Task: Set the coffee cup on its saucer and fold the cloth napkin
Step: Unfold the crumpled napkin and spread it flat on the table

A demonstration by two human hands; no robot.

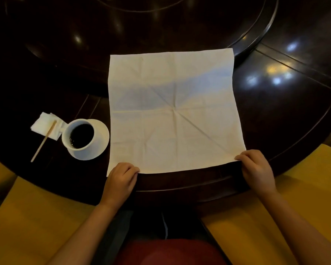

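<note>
A white cloth napkin (pixel 172 111) lies spread flat and square on the dark table, with crease lines crossing at its middle. My left hand (pixel 120 180) pinches its near left corner, fingers curled. My right hand (pixel 256 169) pinches its near right corner the same way. To the left of the napkin a white coffee cup (pixel 79 134) full of dark coffee stands on its white saucer (pixel 99 148), set toward the saucer's left side.
A wooden stirrer (pixel 43 142) lies across a small stack of paper napkins (pixel 44 127) left of the cup. The dark round table (pixel 275 104) has a raised turntable (pixel 141 35) at the back. Yellow chair seats (pixel 294 188) flank me.
</note>
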